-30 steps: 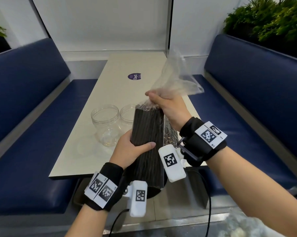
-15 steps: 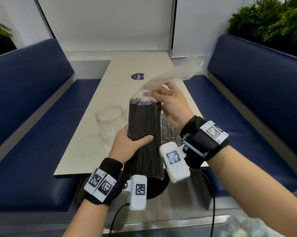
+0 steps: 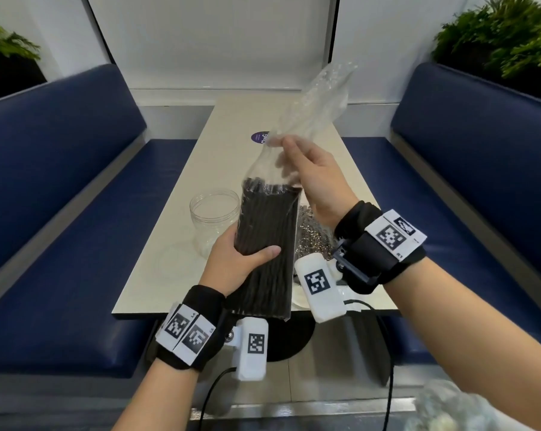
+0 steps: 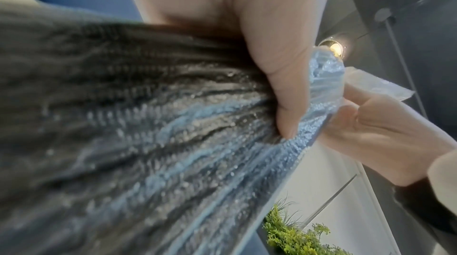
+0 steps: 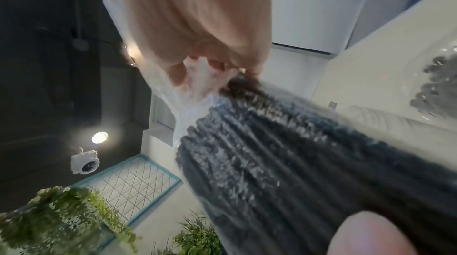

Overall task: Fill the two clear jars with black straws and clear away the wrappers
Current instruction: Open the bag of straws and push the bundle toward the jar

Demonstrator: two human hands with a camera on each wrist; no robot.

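A thick bundle of black straws (image 3: 266, 237) in a clear wrapper (image 3: 320, 94) stands upright above the table's near edge. My left hand (image 3: 247, 259) grips its middle, thumb across the front. Above the straw tops, my right hand (image 3: 289, 154) pinches the wrapper's loose neck, and the film stretches up past it. The right wrist view shows the fingers (image 5: 197, 67) bunched on the film (image 5: 193, 95) over the straws (image 5: 296, 151). In the left wrist view my thumb (image 4: 284, 64) presses the bundle (image 4: 148, 122). One clear jar (image 3: 213, 213) stands left of the bundle; the other is hidden behind it.
A second wrapped pack of straws (image 3: 312, 237) lies on the beige table (image 3: 232, 144) under my right wrist. A purple sticker (image 3: 260, 137) marks the table's middle. Blue benches (image 3: 60, 181) flank both sides. Crumpled plastic (image 3: 449, 405) lies at the bottom right.
My right hand has moved from gripping the bundle's top to higher up the wrapper's neck, drawing the film upward. The bundle has shifted left, hiding the second jar.
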